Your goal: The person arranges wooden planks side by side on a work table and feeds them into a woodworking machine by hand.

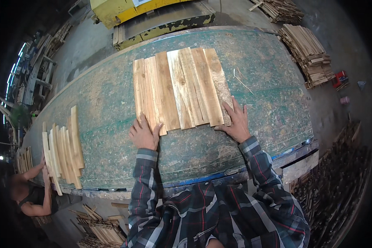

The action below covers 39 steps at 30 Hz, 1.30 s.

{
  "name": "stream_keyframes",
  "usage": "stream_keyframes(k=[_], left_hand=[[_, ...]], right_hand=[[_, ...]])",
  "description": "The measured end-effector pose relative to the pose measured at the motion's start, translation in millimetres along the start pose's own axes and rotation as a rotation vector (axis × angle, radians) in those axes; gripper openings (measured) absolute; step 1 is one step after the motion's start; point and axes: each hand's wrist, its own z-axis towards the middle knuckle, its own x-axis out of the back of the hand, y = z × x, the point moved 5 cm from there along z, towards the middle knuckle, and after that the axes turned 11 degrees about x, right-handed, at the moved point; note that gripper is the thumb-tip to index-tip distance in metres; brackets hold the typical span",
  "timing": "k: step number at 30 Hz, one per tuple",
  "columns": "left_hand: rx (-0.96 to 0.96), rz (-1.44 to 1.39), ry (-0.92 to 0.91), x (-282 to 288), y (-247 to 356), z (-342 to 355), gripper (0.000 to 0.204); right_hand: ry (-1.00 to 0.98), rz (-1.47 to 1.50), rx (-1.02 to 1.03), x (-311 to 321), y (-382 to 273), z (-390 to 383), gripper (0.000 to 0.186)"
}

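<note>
Several wooden boards [177, 89] lie side by side on a worn green table [268, 82], forming one flat panel with uneven near ends. My left hand [144, 133] rests at the panel's near left corner, its fingers spread over the outer boards' ends. At the near right corner my right hand [237, 122] has its thumb at the near end and its fingers along the outermost board, which is rough and bark-marked [220, 80]. Neither hand is wrapped round a board; both are open against the wood.
A second row of narrow boards [64, 151] lies at the table's left, where a co-worker [35, 192] reaches to it. Wood splinters [244, 80] lie right of the panel. Beyond stands a yellow machine [124, 12]. Board stacks [308, 53] and a dark wood pile [330, 190] flank the right side.
</note>
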Motion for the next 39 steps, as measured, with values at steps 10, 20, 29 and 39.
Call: stream_keyframes(k=[10,20,29,39], left_hand=[[-0.044,0.004,-0.204,-17,27,-29,0.116],[-0.069,0.017,-0.230,-25,37,17,0.112],[-0.070,-0.112,-0.074,-144,113,389,0.095],[0.007,-0.122,0.040,-42,9,249,0.060]], right_hand=[[-0.012,-0.008,0.029,-2,-27,1,0.120],[-0.004,-0.031,0.025,-19,-16,52,0.095],[0.207,-0.107,0.226,-40,109,424,0.087],[-0.035,0.397,0.196,-29,31,267,0.023]])
